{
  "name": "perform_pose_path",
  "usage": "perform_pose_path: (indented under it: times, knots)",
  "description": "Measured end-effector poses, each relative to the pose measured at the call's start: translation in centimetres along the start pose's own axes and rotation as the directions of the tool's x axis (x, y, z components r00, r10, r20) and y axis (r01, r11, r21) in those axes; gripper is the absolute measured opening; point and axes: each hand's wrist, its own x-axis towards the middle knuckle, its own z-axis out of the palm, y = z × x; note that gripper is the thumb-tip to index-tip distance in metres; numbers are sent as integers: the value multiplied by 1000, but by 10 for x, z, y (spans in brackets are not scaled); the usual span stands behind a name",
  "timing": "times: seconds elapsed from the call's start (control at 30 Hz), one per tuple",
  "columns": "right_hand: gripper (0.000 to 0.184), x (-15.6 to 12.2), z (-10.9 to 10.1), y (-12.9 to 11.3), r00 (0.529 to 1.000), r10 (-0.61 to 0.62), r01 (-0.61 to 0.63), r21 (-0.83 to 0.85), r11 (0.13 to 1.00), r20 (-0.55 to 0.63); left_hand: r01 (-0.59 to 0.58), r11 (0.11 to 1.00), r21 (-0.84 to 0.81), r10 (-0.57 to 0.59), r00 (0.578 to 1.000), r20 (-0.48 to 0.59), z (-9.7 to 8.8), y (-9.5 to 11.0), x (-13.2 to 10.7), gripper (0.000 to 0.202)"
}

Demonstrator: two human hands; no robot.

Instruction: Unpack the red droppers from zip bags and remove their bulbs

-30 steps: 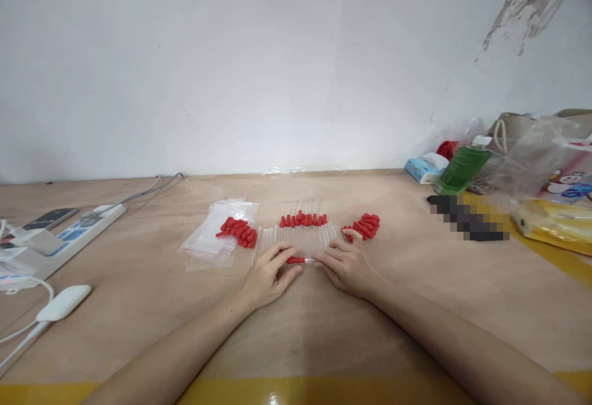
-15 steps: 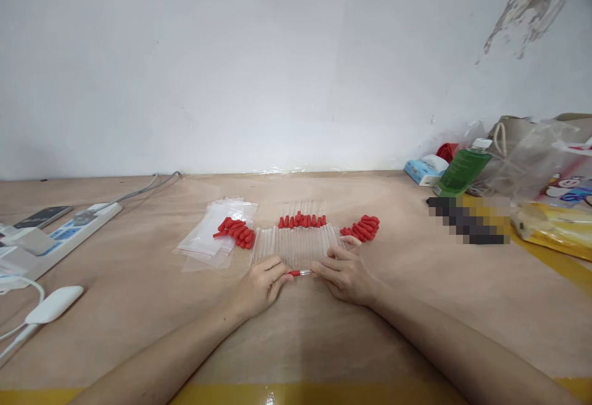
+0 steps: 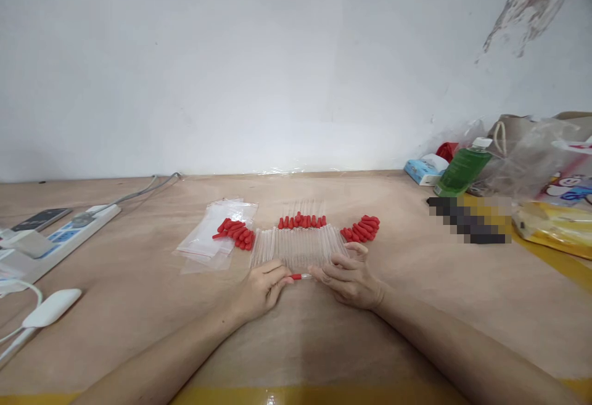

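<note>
My left hand (image 3: 264, 285) is closed on a red rubber dropper bulb (image 3: 296, 277), whose mouth end points right. A clear glass dropper tube (image 3: 305, 276) meets that mouth end. My right hand (image 3: 349, 280) pinches this tube between thumb and forefinger, its other fingers loosely lifted. Just beyond both hands lies a row of clear glass tubes (image 3: 298, 246), side by side. Behind it, droppers with red bulbs (image 3: 303, 222) lie in a line, their glass ends pointing away. Loose red bulbs are heaped at the left (image 3: 238, 232) and the right (image 3: 363, 229) of the row.
Clear zip bags (image 3: 198, 238) lie under the left heap. Far left are a white power strip (image 3: 99, 220), a phone (image 3: 41, 219) and a white adapter (image 3: 53, 307). To the right stand a tissue pack (image 3: 419, 172), a tilted green bottle (image 3: 464, 169) and plastic bags (image 3: 527, 158).
Both hands, with the bulb and tube, have come slightly closer to me. My right hand's outer fingers have lifted and spread a little.
</note>
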Motion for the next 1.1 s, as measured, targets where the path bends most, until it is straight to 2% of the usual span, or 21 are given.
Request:
perform_pose_path:
  times: [0.17, 0.2, 0.27, 0.37, 0.5, 0.57, 0.67, 0.77, 0.83, 0.97, 1.03, 1.1]
  knots:
    - [24, -3, -8, 6, 996, -78, 75, -76, 994, -35, 3, 1000, -20, -3, 1000, -23, -3, -1, -1, 20]
    - [25, -4, -10, 10, 998, -52, 48, -92, 995, -43, 20, 1000, -10, -21, 998, -56, -6, -4, -3, 20]
    - [25, -6, -14, 22, 991, 100, -111, -129, 985, -91, 89, 996, 30, -82, 981, -173, -13, -13, -7, 19]
    - [20, -5, -14, 38, 916, 384, -398, -156, 904, -114, 231, 968, 102, -173, 902, -396, -29, -30, -10, 16]
    - [22, -1, -8, 41, 851, 525, -516, -184, 836, -3, 431, 882, 192, -241, 761, -602, -48, -54, -2, 26]
    - [20, 0, -7, 38, 819, 574, -561, -203, 802, 3, 500, 841, 205, -288, 736, -612, -54, -65, 2, 29]
    - [19, 0, -6, 36, 796, 605, -591, -234, 772, -12, 560, 797, 224, -370, 747, -553, -58, -78, 3, 31]
    - [19, -1, -5, 37, 809, 588, -572, -272, 774, -27, 565, 772, 291, -381, 777, -501, -59, -83, 0, 27]
    - [18, -3, -2, 38, 826, 564, -545, -291, 786, -24, 562, 755, 337, -366, 789, -494, -60, -81, -3, 25]
    - [20, -6, 2, 39, 856, 517, -485, -323, 813, 16, 567, 725, 391, -317, 779, -542, -59, -66, 1, 32]
    - [19, -6, 3, 38, 855, 518, -480, -331, 813, 34, 514, 748, 420, -289, 821, -492, -56, -54, 9, 31]
    - [19, -5, 4, 36, 847, 529, -486, -325, 811, 54, 440, 775, 454, -273, 881, -387, -49, -45, 23, 26]
